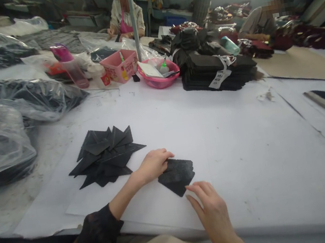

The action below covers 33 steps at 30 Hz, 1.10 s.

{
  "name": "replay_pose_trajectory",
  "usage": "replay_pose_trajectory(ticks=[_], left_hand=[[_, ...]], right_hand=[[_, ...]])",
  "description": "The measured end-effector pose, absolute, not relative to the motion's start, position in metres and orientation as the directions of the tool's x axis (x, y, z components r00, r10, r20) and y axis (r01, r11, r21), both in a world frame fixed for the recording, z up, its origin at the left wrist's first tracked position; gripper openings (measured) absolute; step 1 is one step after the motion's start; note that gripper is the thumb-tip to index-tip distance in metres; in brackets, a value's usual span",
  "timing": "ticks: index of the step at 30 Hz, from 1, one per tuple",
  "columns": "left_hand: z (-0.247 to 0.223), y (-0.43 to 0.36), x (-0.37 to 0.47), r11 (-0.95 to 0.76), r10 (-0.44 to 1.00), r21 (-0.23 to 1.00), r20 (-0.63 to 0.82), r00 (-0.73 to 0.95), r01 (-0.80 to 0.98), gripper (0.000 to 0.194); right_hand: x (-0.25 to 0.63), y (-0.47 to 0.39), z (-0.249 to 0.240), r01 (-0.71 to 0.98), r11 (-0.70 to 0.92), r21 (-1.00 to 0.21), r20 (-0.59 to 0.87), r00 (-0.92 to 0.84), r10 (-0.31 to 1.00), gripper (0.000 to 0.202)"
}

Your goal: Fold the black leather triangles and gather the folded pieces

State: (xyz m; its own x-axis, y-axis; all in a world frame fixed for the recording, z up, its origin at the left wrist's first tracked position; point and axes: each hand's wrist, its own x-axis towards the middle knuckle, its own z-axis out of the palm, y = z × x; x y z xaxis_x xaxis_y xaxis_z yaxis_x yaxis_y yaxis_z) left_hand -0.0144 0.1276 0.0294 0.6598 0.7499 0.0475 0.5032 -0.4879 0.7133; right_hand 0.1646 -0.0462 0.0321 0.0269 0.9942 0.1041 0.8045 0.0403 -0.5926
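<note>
A small overlapping stack of black cut pieces (178,174), perhaps fabric or leather, lies on the white-covered table in front of me. Its lower end comes to a blunt point, and its right edge is stepped. My left hand (154,165) grips the stack's upper left side, fingers bent over the edge. By the lower right edge is my right hand (210,204), its thumb and forefinger apart and the forefinger's tip at the pieces. To the left, a loose heap of similar black pieces (105,157) fans out with corners pointing many ways.
Clear plastic bags (1,134) of dark material lie left. Farther back are a pink basket (121,66), a pink bowl (159,81), a purple-topped bottle (72,68) and a tied black stack (213,74). A metal post (134,23) rises there. Several other people work beyond.
</note>
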Motion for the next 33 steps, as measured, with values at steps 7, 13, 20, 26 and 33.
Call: replay_pose_trajectory(ticks=[7,13,20,26,33], left_hand=[[0.020,0.089,-0.028,-0.576,0.806,0.594,0.301,0.509,0.562,0.031],[0.005,0.039,-0.039,-0.654,0.749,0.506,0.330,0.575,0.562,0.015],[-0.004,0.018,-0.030,-0.751,0.654,0.252,0.405,0.638,0.610,0.047],[-0.007,0.010,-0.021,-0.743,0.658,0.225,0.414,0.629,0.630,0.046],[-0.009,-0.001,-0.006,-0.762,0.581,0.051,0.493,0.647,0.646,0.015]], right_hand=[[0.148,0.001,0.024,0.945,0.104,-0.309,0.116,-0.072,0.991,0.034],[0.147,0.004,0.025,0.950,0.060,-0.308,0.057,-0.044,0.997,0.029],[0.157,0.005,0.022,0.955,0.032,-0.295,-0.007,-0.035,0.999,0.011],[0.160,0.008,0.023,0.918,-0.039,-0.395,-0.053,0.020,0.998,0.010],[0.161,0.010,0.022,0.892,-0.097,-0.441,-0.081,0.068,0.994,0.009]])
